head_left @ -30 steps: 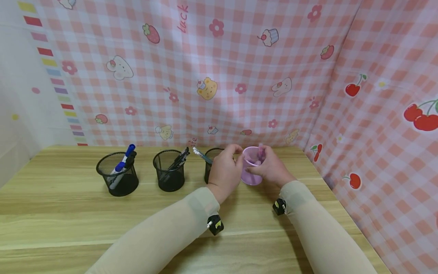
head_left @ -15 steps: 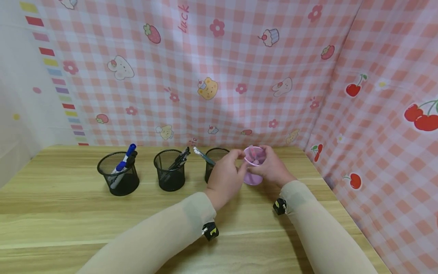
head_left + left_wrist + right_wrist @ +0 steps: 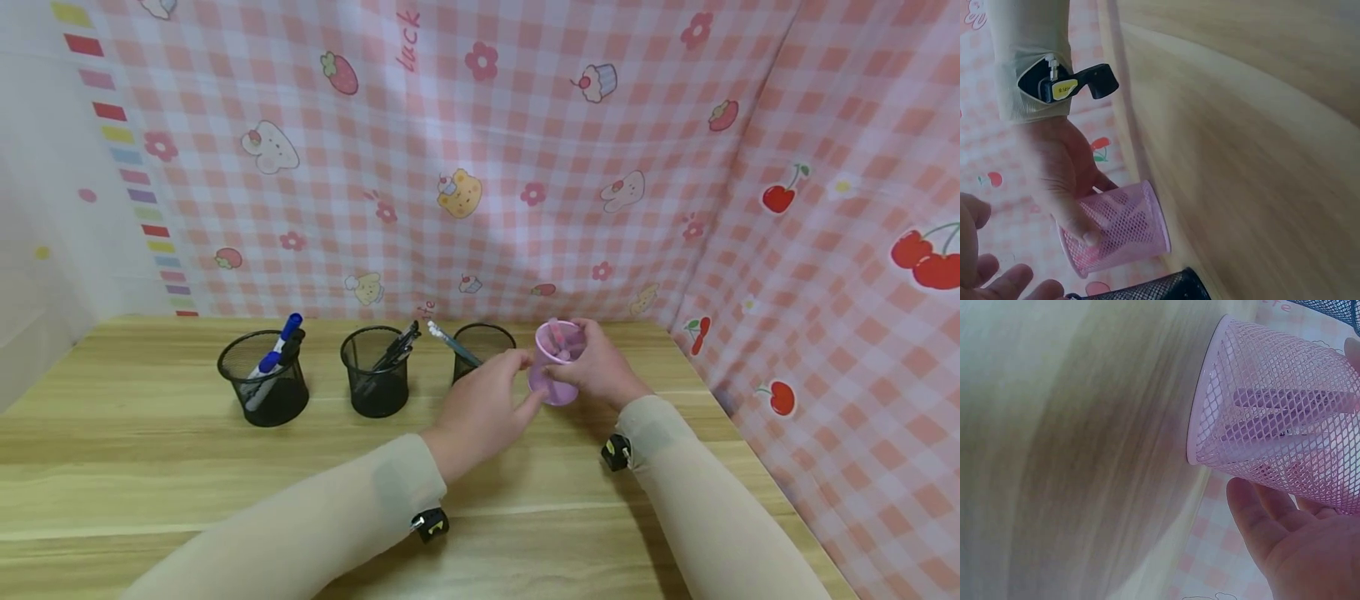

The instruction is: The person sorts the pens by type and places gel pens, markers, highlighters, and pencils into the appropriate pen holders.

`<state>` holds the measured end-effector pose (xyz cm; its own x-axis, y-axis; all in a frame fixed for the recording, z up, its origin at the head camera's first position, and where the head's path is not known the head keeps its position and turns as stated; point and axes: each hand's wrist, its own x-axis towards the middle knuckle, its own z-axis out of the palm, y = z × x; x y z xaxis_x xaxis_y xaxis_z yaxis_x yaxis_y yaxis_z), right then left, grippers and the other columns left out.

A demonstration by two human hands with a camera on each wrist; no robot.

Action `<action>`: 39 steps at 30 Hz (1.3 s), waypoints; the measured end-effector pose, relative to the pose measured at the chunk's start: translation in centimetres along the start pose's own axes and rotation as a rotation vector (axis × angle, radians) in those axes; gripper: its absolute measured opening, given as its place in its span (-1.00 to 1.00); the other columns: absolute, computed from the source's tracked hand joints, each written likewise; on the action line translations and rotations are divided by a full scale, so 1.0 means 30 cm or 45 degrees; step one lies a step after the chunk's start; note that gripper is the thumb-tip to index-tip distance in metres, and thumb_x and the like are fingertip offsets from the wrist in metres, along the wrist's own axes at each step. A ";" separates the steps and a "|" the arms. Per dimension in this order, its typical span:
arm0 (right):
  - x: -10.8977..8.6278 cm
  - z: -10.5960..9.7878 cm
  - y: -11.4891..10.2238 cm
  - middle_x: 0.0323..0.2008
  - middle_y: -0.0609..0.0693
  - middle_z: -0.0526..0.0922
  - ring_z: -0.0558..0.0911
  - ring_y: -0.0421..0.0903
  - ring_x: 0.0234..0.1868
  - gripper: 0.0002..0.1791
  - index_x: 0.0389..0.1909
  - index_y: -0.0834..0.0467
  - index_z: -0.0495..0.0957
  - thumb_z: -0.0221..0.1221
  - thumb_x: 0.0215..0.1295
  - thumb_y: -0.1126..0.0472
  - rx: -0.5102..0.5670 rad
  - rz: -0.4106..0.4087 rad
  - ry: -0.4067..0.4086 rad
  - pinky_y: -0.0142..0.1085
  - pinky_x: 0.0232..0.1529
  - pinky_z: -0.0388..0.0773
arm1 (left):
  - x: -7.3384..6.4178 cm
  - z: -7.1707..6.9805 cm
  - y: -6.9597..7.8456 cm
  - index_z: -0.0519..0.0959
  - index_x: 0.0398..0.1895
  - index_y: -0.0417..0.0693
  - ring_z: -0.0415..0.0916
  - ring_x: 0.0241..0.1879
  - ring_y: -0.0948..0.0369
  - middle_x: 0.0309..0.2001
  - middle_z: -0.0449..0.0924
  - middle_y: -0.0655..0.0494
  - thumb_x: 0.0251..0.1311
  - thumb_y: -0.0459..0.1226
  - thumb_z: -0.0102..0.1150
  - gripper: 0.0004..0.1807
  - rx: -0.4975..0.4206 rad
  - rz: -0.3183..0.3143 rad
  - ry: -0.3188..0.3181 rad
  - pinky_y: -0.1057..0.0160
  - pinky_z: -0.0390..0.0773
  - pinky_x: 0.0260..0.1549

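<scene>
A pink mesh pen cup (image 3: pixel 553 383) stands upright at the right of the row, with several pink pens (image 3: pixel 557 335) inside. My right hand (image 3: pixel 606 371) grips it from the right, thumb across the near side; the left wrist view shows that thumb on the mesh of the cup (image 3: pixel 1125 228). To the left of the cup is my left hand (image 3: pixel 483 408), its fingers spread and holding nothing. In the left wrist view the left hand's fingers (image 3: pixel 1013 281) are apart from the cup. Through the mesh in the right wrist view, pens (image 3: pixel 1285 400) lean inside.
Three black mesh cups stand in a row leftward: one with a teal pen (image 3: pixel 453 342), partly behind the left hand; one with black pens (image 3: pixel 396 348); one with blue and black markers (image 3: pixel 276 350). Checked pink cloth (image 3: pixel 525 150) hangs behind and at the right of the wooden table (image 3: pixel 187 467).
My left hand has drawn back from the pink cup's rim, down and to the left, with its fingers spreading. The pens inside have shifted toward the cup's left side. The right hand keeps its grip.
</scene>
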<state>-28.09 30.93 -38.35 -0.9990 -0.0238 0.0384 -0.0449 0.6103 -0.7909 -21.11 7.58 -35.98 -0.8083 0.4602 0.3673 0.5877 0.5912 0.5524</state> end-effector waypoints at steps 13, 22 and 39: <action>0.002 -0.007 -0.001 0.36 0.34 0.50 0.52 0.27 0.38 0.22 0.60 0.32 0.02 0.58 0.07 0.08 -0.071 -0.012 0.004 0.16 0.44 0.44 | -0.096 -0.057 -0.066 0.43 0.46 -0.10 0.49 0.40 0.04 0.41 0.51 -0.01 0.40 0.24 0.20 -0.21 0.275 0.080 -0.226 0.01 0.47 0.42; 0.006 -0.016 -0.003 0.37 0.33 0.49 0.51 0.29 0.38 0.22 0.60 0.28 0.04 0.58 0.06 0.03 -0.140 -0.007 -0.004 0.17 0.43 0.43 | -0.188 -0.128 -0.149 0.39 0.51 -0.10 0.35 0.50 -0.11 0.49 0.42 -0.11 0.31 0.31 0.26 -0.08 0.365 0.001 -0.321 -0.20 0.39 0.45; -0.016 -0.055 -0.017 0.46 0.47 0.27 0.41 0.41 0.42 0.29 0.66 0.28 0.00 0.53 0.11 -0.15 -0.391 -0.046 -0.020 0.31 0.41 0.39 | -0.305 -0.231 -0.259 0.32 0.56 -0.16 0.14 0.56 -0.39 0.57 0.24 -0.33 0.26 0.32 0.30 0.02 0.434 -0.180 -0.457 -0.37 0.21 0.50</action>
<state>-27.58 31.95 -36.96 -0.9968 -0.0604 0.0519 -0.0792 0.8193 -0.5678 -18.52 -5.82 -38.44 -0.8524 0.5228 -0.0065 0.5003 0.8191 0.2808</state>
